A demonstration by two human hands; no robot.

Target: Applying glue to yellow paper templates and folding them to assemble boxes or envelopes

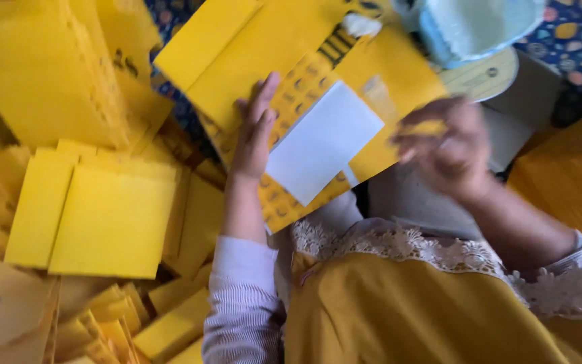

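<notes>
Yellow envelope point(284, 61) lies opened out at upper centre of the frame, flap spread toward the upper left, inner face printed with rows of small dark marks. White card point(322, 140), plain and rectangular, rests tilted on that printed face.

Surface beneath is mostly hidden; a dark cloth with coloured spots point(577, 37) shows at upper right and in a strip at top centre. Pale blue tub point(479, 27) sits at the top right, a round pale disc point(483, 77) just under it.

Stack of yellow envelopes point(95, 216) at centre left, squared up and flat. More yellow stacks point(42, 74) at upper left, leaning. Loose folded yellow pieces point(136, 317) fan out at lower left. Tan box point(567, 175) at right edge.

Left hand point(256, 128) flat on the envelope, fingers straight and spread, pressing beside the card's left edge; grip open, holding nothing. Right hand point(449, 145) is blurred over the envelope's right edge, fingers curled; cannot tell whether it grips anything.
</notes>
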